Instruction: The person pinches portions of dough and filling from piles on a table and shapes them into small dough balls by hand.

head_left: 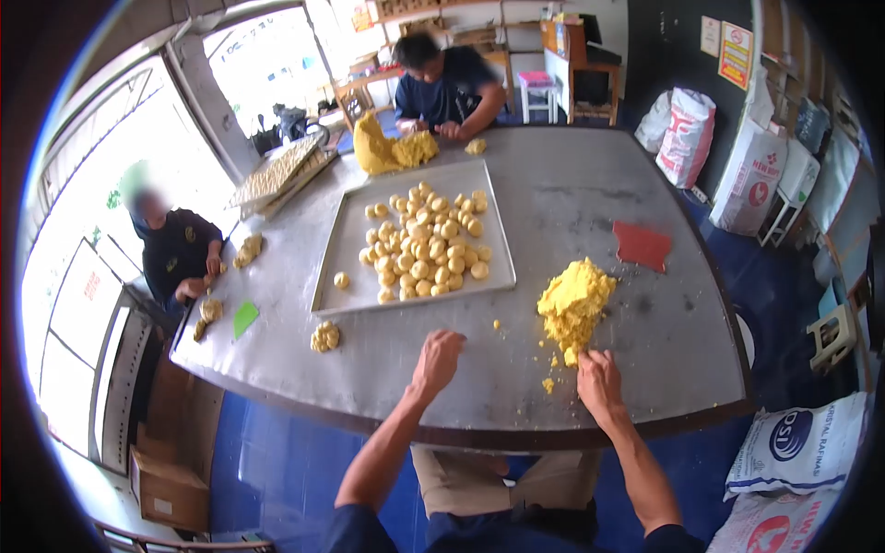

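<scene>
My right hand (pixel 600 382) has its fingers closed at the lower end of a crumbly yellow mound of dough (pixel 577 300), pinching a small lump of it. Loose yellow crumbs lie on the metal table around the mound. To the left, my left hand (pixel 439 358) is held over the table near its front edge, its fingers curled together; what is in them, if anything, is hidden. Ahead of it, a large metal tray (pixel 332 249) carries many round pale-yellow dough balls (pixel 419 249). A small cluster of dough pieces (pixel 325 336) sits left of my left hand.
A red scraper (pixel 643 246) lies to the right, a green scraper (pixel 245 319) to the left. One person (pixel 452 83) works at the far edge beside a big yellow dough mass (pixel 378 147); another person (pixel 175 244) works at the left edge. Sacks (pixel 795 444) stand at right.
</scene>
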A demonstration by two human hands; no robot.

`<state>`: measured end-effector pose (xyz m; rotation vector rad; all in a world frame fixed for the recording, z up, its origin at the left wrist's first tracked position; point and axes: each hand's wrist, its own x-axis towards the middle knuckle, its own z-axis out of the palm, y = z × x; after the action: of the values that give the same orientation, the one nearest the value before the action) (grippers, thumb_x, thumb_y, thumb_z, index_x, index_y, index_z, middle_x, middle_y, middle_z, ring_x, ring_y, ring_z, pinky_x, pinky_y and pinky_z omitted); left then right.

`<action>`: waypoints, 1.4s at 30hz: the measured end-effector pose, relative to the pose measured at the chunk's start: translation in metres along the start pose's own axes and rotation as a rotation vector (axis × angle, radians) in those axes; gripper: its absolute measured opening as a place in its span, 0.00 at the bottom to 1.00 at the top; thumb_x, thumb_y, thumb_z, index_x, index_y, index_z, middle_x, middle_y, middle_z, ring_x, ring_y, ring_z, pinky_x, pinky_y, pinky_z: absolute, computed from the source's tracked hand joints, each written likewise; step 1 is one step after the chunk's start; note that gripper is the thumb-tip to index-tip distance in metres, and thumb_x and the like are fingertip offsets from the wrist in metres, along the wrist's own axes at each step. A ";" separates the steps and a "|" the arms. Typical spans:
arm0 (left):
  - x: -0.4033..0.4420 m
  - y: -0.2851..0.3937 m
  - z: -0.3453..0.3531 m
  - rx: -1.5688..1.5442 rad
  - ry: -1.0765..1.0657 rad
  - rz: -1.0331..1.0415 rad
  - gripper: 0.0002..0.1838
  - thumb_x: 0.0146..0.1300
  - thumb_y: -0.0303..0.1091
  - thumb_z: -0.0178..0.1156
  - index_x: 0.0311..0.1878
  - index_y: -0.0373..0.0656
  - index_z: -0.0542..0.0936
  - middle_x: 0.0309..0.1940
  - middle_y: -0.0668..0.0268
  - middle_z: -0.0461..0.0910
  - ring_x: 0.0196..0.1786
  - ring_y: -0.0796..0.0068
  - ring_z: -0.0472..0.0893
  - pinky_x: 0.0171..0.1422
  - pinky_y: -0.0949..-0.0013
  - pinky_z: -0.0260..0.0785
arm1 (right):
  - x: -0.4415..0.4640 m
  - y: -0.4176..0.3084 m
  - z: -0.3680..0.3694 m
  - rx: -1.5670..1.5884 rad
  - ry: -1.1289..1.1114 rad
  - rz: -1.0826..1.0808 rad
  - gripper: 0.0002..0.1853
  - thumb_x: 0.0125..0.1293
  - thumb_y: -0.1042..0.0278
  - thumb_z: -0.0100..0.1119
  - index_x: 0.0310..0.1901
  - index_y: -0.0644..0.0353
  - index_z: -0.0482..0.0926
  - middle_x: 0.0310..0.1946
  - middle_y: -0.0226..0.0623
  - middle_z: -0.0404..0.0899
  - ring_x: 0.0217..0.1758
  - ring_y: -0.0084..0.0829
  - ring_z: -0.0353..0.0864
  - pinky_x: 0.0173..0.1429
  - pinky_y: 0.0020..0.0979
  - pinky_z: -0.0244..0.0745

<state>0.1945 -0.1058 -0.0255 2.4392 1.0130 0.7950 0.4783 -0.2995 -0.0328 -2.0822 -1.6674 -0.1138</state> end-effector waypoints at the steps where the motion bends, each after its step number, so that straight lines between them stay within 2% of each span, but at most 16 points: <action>1: -0.002 0.022 -0.011 -0.103 -0.025 -0.080 0.08 0.64 0.26 0.63 0.45 0.37 0.85 0.44 0.54 0.84 0.53 0.52 0.81 0.56 0.55 0.75 | 0.004 -0.007 -0.018 -0.031 -0.111 0.026 0.15 0.61 0.82 0.57 0.50 0.69 0.83 0.38 0.49 0.80 0.50 0.48 0.78 0.55 0.41 0.76; 4: -0.033 0.046 -0.005 -0.074 -0.064 -0.090 0.07 0.65 0.33 0.65 0.42 0.41 0.85 0.43 0.57 0.85 0.40 0.62 0.85 0.38 0.63 0.78 | 0.004 0.004 -0.026 0.093 0.006 0.098 0.15 0.60 0.83 0.57 0.49 0.71 0.82 0.41 0.51 0.78 0.51 0.50 0.77 0.58 0.42 0.75; 7: -0.061 0.075 0.007 0.450 0.069 0.224 0.14 0.67 0.45 0.65 0.35 0.43 0.85 0.32 0.60 0.85 0.32 0.59 0.82 0.38 0.59 0.78 | -0.007 0.015 -0.017 0.084 -0.052 0.135 0.20 0.60 0.85 0.56 0.56 0.72 0.78 0.54 0.58 0.72 0.58 0.54 0.73 0.66 0.44 0.70; 10: -0.027 0.103 -0.022 0.551 -0.386 -0.090 0.21 0.67 0.51 0.63 0.43 0.39 0.83 0.38 0.59 0.86 0.40 0.64 0.82 0.38 0.59 0.76 | -0.028 -0.006 -0.008 -0.141 0.031 0.110 0.31 0.59 0.86 0.56 0.67 0.72 0.71 0.70 0.64 0.63 0.69 0.57 0.67 0.75 0.45 0.62; 11: -0.018 0.082 -0.010 0.468 -0.259 -0.056 0.21 0.69 0.51 0.61 0.45 0.39 0.80 0.43 0.58 0.81 0.45 0.62 0.78 0.43 0.58 0.72 | -0.033 -0.016 -0.012 -0.156 -0.053 0.139 0.36 0.57 0.86 0.56 0.72 0.70 0.66 0.75 0.62 0.57 0.71 0.58 0.64 0.78 0.46 0.58; 14: 0.008 0.037 0.035 0.573 0.101 0.179 0.18 0.69 0.48 0.59 0.43 0.40 0.78 0.43 0.57 0.75 0.48 0.59 0.73 0.50 0.55 0.66 | -0.037 -0.019 -0.016 -0.042 0.009 0.109 0.28 0.58 0.87 0.55 0.64 0.69 0.76 0.67 0.53 0.70 0.62 0.53 0.71 0.68 0.45 0.68; 17: 0.019 0.036 0.048 0.416 0.042 0.208 0.14 0.66 0.43 0.60 0.42 0.41 0.77 0.42 0.57 0.71 0.51 0.56 0.69 0.56 0.52 0.60 | -0.022 -0.002 -0.017 0.102 0.135 0.100 0.21 0.61 0.85 0.58 0.57 0.67 0.83 0.49 0.46 0.82 0.49 0.49 0.77 0.59 0.42 0.73; 20: 0.022 0.037 0.046 0.354 0.100 0.107 0.11 0.64 0.39 0.59 0.42 0.41 0.75 0.40 0.58 0.71 0.50 0.58 0.70 0.54 0.53 0.59 | -0.014 -0.005 -0.021 0.136 0.126 0.160 0.21 0.61 0.85 0.59 0.57 0.65 0.83 0.47 0.45 0.83 0.48 0.48 0.78 0.56 0.41 0.75; 24: -0.002 0.041 0.062 0.603 0.047 0.284 0.10 0.63 0.39 0.58 0.38 0.43 0.74 0.39 0.61 0.71 0.48 0.62 0.70 0.54 0.55 0.59 | -0.008 0.006 -0.010 0.069 0.142 0.025 0.16 0.58 0.84 0.62 0.49 0.66 0.85 0.44 0.45 0.82 0.46 0.48 0.79 0.53 0.42 0.77; 28: -0.002 0.056 0.049 0.502 0.165 0.065 0.14 0.63 0.44 0.59 0.43 0.44 0.75 0.42 0.60 0.71 0.51 0.62 0.70 0.56 0.51 0.57 | 0.004 0.008 -0.022 0.030 -0.092 0.047 0.11 0.56 0.84 0.61 0.41 0.66 0.86 0.39 0.44 0.81 0.45 0.49 0.79 0.53 0.43 0.77; 29: -0.007 0.056 0.049 0.489 0.199 0.028 0.18 0.64 0.45 0.59 0.48 0.42 0.76 0.44 0.58 0.72 0.53 0.60 0.71 0.58 0.48 0.57 | 0.010 0.011 -0.028 -0.007 -0.250 0.070 0.15 0.58 0.84 0.59 0.48 0.67 0.85 0.43 0.50 0.80 0.50 0.50 0.79 0.57 0.43 0.77; 32: -0.042 0.069 0.046 0.608 0.232 0.009 0.18 0.66 0.41 0.57 0.53 0.39 0.76 0.48 0.57 0.73 0.56 0.58 0.71 0.63 0.49 0.56 | 0.003 0.018 -0.036 -0.100 -0.034 0.060 0.20 0.61 0.85 0.56 0.55 0.69 0.82 0.52 0.58 0.77 0.56 0.53 0.77 0.62 0.42 0.76; 34: -0.065 0.072 0.043 0.545 0.082 -0.034 0.17 0.67 0.37 0.58 0.55 0.38 0.76 0.51 0.57 0.74 0.59 0.57 0.70 0.65 0.50 0.56 | -0.013 0.014 -0.032 -0.043 -0.183 0.260 0.29 0.62 0.88 0.51 0.67 0.72 0.72 0.71 0.63 0.65 0.72 0.56 0.68 0.75 0.42 0.67; 36: -0.077 0.078 0.039 0.394 0.016 -0.166 0.17 0.68 0.34 0.58 0.57 0.39 0.76 0.52 0.57 0.74 0.60 0.56 0.70 0.66 0.51 0.55 | -0.036 -0.005 -0.020 -0.069 -0.011 0.211 0.34 0.61 0.90 0.48 0.73 0.70 0.64 0.74 0.62 0.61 0.75 0.58 0.64 0.78 0.43 0.64; 38: -0.070 0.085 0.035 0.164 0.031 -0.406 0.16 0.68 0.32 0.59 0.57 0.40 0.76 0.54 0.56 0.74 0.61 0.57 0.70 0.67 0.52 0.55 | -0.053 -0.025 -0.026 -0.007 -0.115 0.195 0.38 0.60 0.91 0.46 0.75 0.70 0.59 0.76 0.61 0.57 0.77 0.59 0.61 0.79 0.43 0.62; 42: -0.073 0.089 0.048 0.092 0.204 -0.463 0.15 0.68 0.32 0.60 0.56 0.41 0.77 0.52 0.58 0.75 0.59 0.56 0.70 0.64 0.51 0.56 | -0.060 -0.023 -0.039 0.141 -0.084 0.103 0.28 0.61 0.90 0.50 0.65 0.69 0.74 0.65 0.52 0.75 0.69 0.54 0.73 0.70 0.41 0.74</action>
<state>0.2288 -0.2246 -0.0410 2.0911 1.6432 0.8546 0.4499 -0.3657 -0.0120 -2.0858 -1.5637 0.1227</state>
